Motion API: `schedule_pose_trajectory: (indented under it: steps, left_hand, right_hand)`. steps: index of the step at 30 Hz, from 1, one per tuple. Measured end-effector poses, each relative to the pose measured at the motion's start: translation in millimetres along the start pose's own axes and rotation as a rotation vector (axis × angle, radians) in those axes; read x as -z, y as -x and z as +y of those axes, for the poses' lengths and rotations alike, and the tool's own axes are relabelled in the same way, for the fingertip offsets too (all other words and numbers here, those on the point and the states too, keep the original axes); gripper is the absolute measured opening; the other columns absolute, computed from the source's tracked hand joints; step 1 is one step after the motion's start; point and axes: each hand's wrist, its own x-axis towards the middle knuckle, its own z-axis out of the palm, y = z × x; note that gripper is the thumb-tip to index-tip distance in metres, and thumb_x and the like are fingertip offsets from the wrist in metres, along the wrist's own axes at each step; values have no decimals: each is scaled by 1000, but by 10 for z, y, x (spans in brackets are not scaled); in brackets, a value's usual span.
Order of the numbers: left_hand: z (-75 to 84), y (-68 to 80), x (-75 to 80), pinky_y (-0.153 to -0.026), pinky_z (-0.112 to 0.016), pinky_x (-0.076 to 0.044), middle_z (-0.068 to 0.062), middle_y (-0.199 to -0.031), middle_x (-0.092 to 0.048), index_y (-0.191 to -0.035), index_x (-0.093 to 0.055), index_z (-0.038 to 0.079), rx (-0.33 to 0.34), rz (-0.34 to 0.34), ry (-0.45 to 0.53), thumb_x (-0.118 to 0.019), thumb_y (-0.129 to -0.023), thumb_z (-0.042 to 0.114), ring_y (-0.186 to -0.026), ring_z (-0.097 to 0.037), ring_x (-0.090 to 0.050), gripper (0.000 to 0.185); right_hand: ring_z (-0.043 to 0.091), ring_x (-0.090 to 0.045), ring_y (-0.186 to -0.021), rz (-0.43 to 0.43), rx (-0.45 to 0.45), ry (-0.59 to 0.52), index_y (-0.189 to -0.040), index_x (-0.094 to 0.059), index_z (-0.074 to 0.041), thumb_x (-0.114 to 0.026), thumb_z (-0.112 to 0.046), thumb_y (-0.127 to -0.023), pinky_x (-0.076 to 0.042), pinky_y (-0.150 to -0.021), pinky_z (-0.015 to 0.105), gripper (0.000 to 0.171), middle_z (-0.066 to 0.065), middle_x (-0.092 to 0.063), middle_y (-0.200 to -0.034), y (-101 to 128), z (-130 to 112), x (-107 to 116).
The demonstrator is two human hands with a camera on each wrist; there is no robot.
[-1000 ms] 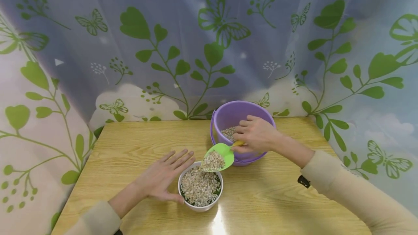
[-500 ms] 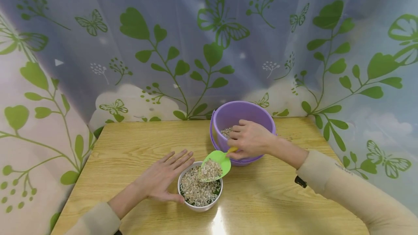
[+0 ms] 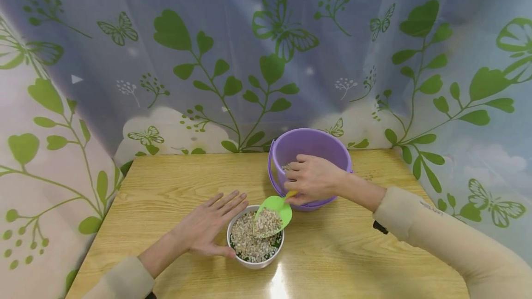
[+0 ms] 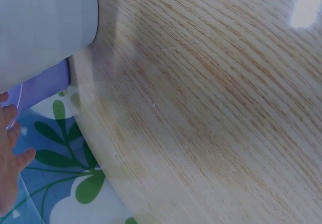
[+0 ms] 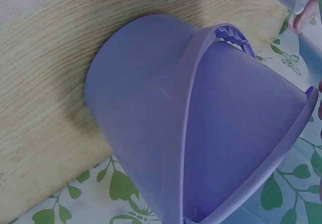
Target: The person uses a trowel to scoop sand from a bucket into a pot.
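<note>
Scoop (image 3: 277, 205) nearer, axis diagonal, tip near-left

Fabric (image 3: 237, 17) with a green leaf-and-butterfly pattern hangs behind and beside a wood-grain table (image 3: 353, 248).

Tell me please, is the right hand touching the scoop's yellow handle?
Touching: the head view shows the right hand gripping the yellow handle, fingers curled.

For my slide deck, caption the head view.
Right hand holds a green scoop of pale grains over a white bowl, left hand beside it, purple bucket beyond.
</note>
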Motion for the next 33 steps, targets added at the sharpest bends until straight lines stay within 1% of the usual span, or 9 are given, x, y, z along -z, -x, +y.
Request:
schedule_pose_trajectory:
  steps: [5, 9, 15, 18, 20, 24, 31, 33]
  left_hand:
    - [-2, 4, -2, -126, -54, -40, -13, -174, -32, -166, -29, 6, -2, -2, 4, -39, -88, 94, -158, -36, -39, 118]
    - [5, 3, 11, -126, -54, -39, -12, -175, -30, -167, -27, 6, 4, -17, 6, -43, -88, 92, -159, -35, -37, 118]
    - [8, -2, 22, -126, -54, -40, -12, -174, -30, -166, -30, 6, 9, -27, 11, -32, -89, 94, -160, -33, -35, 117]
    - [7, -1, 26, -126, -54, -41, -12, -175, -30, -166, -29, 5, 10, -31, 14, -32, -90, 94, -161, -33, -34, 117]
    - [8, 0, 28, -125, -54, -41, -12, -174, -30, -166, -29, 5, 7, -29, 12, -34, -90, 93, -160, -33, -35, 117]
    - [8, 0, 34, -125, -54, -42, -13, -174, -32, -166, -29, 5, 1, -21, 14, -42, -89, 91, -159, -35, -38, 116]
    - [8, 0, 27, -126, -53, -41, -14, -173, -35, -166, -31, 5, 0, -13, -3, -44, -88, 91, -159, -35, -38, 116]
    - [11, 1, 29, -126, -53, -41, -14, -173, -35, -166, -30, 5, 3, -16, -3, -50, -87, 89, -159, -35, -38, 117]
  right_hand:
    - [13, -63, -80, -35, 21, 22, -82, -61, -27, -60, -67, -98, -47, -74, 28, 43, -11, -65, -80, -64, -3, 10]
    - [11, -61, -78, -23, 47, 34, -82, -61, -27, -59, -69, -98, -47, -75, 27, 44, -12, -64, -81, -107, -4, 3]
    - [11, -55, -74, 13, 102, 44, -81, -59, -27, -58, -68, -98, -42, -72, 26, 44, -12, -63, -80, -147, 21, -30]
    - [10, -58, -77, 14, 124, 51, -83, -60, -27, -57, -68, -99, -43, -73, 26, 44, -12, -65, -82, -165, 30, -53]
    - [10, -59, -80, 12, 140, 58, -84, -60, -27, -56, -68, -99, -44, -74, 26, 44, -12, -66, -83, -175, 31, -66]
    - [10, -61, -82, 19, 167, 77, -84, -59, -26, -56, -68, -99, -46, -75, 26, 45, -12, -67, -84, -204, 40, -71]
    - [10, -60, -82, 43, 204, 96, -83, -57, -26, -54, -69, -100, -44, -72, 26, 46, -12, -65, -83, -248, 86, -73]
    - [10, -60, -81, 44, 212, 101, -83, -57, -26, -54, -69, -100, -44, -72, 26, 46, -12, -66, -84, -254, 104, -75]
